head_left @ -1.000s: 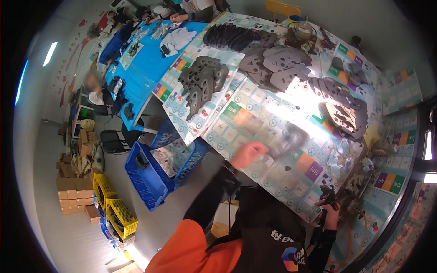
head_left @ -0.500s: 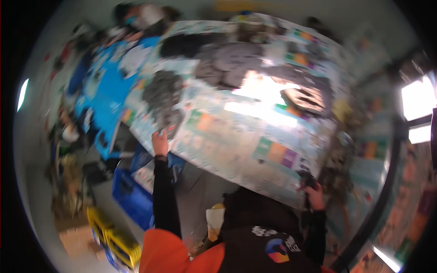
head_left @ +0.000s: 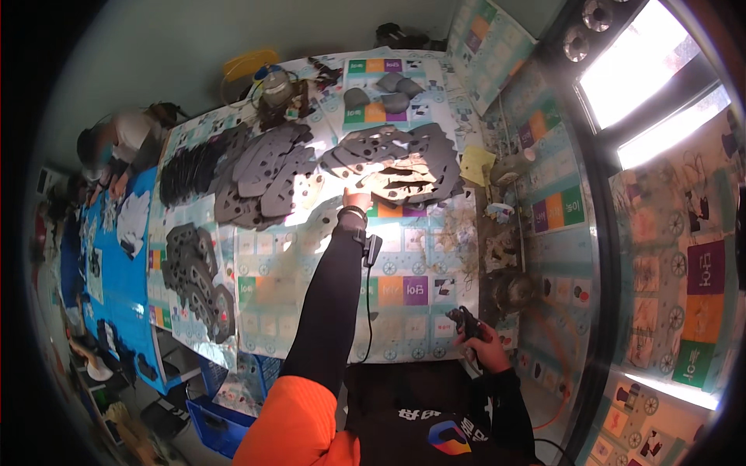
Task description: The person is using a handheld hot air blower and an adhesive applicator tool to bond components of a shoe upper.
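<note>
Left hand (head_left: pixel 356 199) at grey cut-outs (head_left: pixel 392 161), right hand (head_left: pixel 483 347) around tool (head_left: pixel 465 321)

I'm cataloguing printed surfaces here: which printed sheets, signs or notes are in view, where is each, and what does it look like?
Printed table covering: spread under the left hand, pale with orange, purple and green squares.
Yellow note: square, right of the grey cut-out sheets.
Printed wall panels: right of the table, same coloured blocks.
Blue sheet: long, on the far left table.
Dark tool: in the right hand.
</note>
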Demonstrator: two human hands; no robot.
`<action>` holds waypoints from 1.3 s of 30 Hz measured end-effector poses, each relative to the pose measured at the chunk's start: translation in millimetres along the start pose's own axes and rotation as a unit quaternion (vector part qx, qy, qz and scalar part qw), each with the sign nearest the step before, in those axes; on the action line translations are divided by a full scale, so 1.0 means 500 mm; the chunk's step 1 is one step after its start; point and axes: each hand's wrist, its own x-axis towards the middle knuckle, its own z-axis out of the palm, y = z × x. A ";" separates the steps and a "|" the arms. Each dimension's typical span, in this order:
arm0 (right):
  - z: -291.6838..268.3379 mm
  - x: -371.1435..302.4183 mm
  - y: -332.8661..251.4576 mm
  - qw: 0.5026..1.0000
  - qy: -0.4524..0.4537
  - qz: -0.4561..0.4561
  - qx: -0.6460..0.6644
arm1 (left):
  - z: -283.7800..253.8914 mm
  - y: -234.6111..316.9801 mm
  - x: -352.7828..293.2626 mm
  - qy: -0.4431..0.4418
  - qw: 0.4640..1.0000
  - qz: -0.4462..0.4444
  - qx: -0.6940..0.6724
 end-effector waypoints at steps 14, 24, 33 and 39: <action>-0.025 0.017 0.057 0.994 0.081 -0.026 0.064 | 0.180 -0.049 -0.046 -0.051 0.945 -0.245 -0.211; -0.026 0.011 0.028 0.995 0.073 0.009 0.063 | 0.224 0.035 -0.076 0.033 0.930 -0.236 -0.279; -0.035 0.006 0.053 0.992 0.092 0.040 0.075 | 0.254 -0.051 -0.008 -0.032 0.916 -0.198 -0.348; -0.028 0.006 0.059 0.992 0.098 0.018 0.079 | 0.232 -0.053 -0.016 -0.056 0.902 -0.165 -0.394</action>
